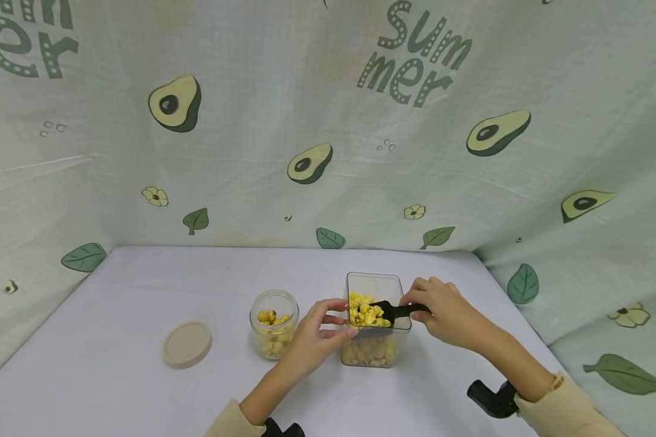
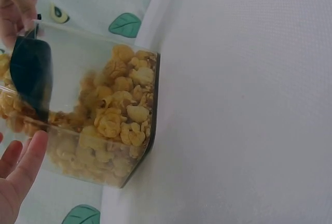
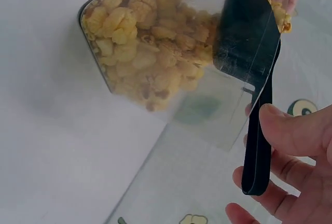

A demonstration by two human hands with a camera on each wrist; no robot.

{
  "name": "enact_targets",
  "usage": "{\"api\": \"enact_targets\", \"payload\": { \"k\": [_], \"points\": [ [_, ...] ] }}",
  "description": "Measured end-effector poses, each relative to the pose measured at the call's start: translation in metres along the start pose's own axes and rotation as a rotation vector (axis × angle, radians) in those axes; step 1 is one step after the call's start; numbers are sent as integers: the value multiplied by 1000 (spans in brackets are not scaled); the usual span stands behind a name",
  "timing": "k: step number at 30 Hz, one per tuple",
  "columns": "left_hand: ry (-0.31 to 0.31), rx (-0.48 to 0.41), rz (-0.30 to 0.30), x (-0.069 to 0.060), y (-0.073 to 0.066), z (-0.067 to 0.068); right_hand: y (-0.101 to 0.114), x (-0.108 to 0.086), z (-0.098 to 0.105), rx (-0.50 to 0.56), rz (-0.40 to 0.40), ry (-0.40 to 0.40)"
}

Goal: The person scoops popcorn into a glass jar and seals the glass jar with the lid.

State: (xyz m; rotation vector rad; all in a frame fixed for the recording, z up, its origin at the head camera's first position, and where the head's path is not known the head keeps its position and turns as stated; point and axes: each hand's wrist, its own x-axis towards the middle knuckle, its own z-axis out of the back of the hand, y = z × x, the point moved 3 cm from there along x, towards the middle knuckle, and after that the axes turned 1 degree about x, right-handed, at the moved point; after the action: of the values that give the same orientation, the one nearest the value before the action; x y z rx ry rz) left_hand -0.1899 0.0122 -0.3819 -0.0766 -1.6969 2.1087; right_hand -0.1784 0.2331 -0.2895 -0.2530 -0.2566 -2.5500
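Observation:
My right hand (image 1: 443, 309) pinches the handle of a black scoop (image 1: 396, 311) between thumb and fingers. The scoop's bowl is inside the top of a clear square container (image 1: 374, 279), among yellow popcorn (image 1: 363, 309) heaped near the rim. More popcorn (image 3: 155, 42) lies in the bottom, seen through the wall in the right wrist view. My left hand (image 1: 317, 340) holds the container's near left corner, fingers at the left wall and thumb at the front. Left of that hand stands a round clear jar (image 1: 273, 297) without a lid, partly filled with popcorn.
A round beige lid (image 1: 187, 345) lies on the white table (image 1: 104, 364), left of the jar. Behind the table hangs a pale cloth (image 1: 240, 121) printed with avocados and leaves, which also runs along both sides.

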Motion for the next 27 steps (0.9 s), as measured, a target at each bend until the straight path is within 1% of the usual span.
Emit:
{"api": "enact_targets", "payload": {
  "k": [4,8,10,18,23,27],
  "points": [
    [1,-11,-2,0,-1,0,2,2,-2,-28,26,-29],
    [1,-16,-1,0,-1,0,3,4,-6,-43,48,-39],
    [0,-14,0,0,0,0,1,4,-6,-25,46,-38],
    [-7,-3,5,-1,-1,1,-8,-2,-5,108,12,-43],
    [-3,-3,1,-1,-1,1,-11,-6,-6,137,4,-84],
    [3,-6,1,-1,0,0,-13,-10,-5,154,-21,-116]
  ]
}}
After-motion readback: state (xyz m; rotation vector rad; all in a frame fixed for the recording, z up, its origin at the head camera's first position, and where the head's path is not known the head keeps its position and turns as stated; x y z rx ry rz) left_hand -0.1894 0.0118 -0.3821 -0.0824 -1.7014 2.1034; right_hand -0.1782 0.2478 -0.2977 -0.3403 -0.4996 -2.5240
